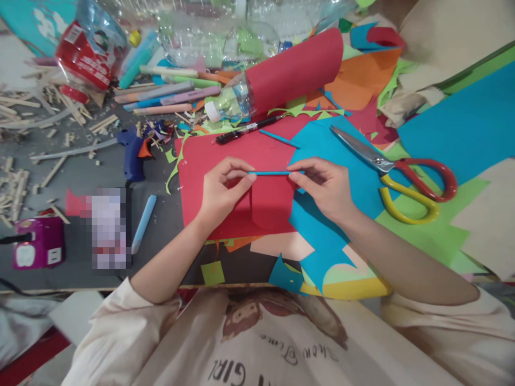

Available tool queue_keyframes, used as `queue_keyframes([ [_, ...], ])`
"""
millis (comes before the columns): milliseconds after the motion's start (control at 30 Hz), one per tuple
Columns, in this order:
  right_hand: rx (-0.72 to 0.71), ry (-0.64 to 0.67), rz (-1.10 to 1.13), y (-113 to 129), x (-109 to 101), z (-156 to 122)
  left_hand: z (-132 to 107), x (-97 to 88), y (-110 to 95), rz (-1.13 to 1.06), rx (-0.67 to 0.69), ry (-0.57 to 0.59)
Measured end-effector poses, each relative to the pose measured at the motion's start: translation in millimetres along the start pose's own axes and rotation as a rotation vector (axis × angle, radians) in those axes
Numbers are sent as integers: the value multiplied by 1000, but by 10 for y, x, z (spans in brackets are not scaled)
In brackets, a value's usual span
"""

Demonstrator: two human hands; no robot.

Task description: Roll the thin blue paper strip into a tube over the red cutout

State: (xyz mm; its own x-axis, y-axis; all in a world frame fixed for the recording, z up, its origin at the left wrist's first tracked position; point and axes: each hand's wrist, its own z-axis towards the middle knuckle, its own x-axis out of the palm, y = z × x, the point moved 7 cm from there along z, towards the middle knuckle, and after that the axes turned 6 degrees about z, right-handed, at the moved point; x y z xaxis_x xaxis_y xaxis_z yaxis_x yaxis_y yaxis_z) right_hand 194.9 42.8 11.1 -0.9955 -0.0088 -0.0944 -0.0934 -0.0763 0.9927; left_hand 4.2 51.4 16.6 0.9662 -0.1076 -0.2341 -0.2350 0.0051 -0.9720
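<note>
A thin blue paper strip (271, 173), perhaps rolled or folded, stretches level between my two hands. My left hand (227, 187) pinches its left end between thumb and fingers. At the other end, my right hand (319, 185) holds it in a similar pinch. Both hands are above a red paper sheet (217, 214) on the dark table. Just beyond them lies a second narrow blue strip (279, 139), beside a black pen (249, 130). Blue paper (322, 214) spreads beneath my right hand and forearm.
Large scissors (382, 161) with red and yellow handles lie at right. A clear bottle (233, 99) wrapped in red paper (298, 69) is beyond the pen. To the left are a blue glue gun (132, 153), a light-blue marker (145, 222), a phone-like object (110, 228), and wood pieces.
</note>
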Motion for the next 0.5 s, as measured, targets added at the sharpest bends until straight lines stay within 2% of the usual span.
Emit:
queue_keyframes([
  [200, -14, 9, 11, 8, 5, -6, 15, 6, 43, -37, -41, 9],
  [500, -8, 5, -7, 17, -6, 3, 3, 0, 18, -16, -13, 6],
])
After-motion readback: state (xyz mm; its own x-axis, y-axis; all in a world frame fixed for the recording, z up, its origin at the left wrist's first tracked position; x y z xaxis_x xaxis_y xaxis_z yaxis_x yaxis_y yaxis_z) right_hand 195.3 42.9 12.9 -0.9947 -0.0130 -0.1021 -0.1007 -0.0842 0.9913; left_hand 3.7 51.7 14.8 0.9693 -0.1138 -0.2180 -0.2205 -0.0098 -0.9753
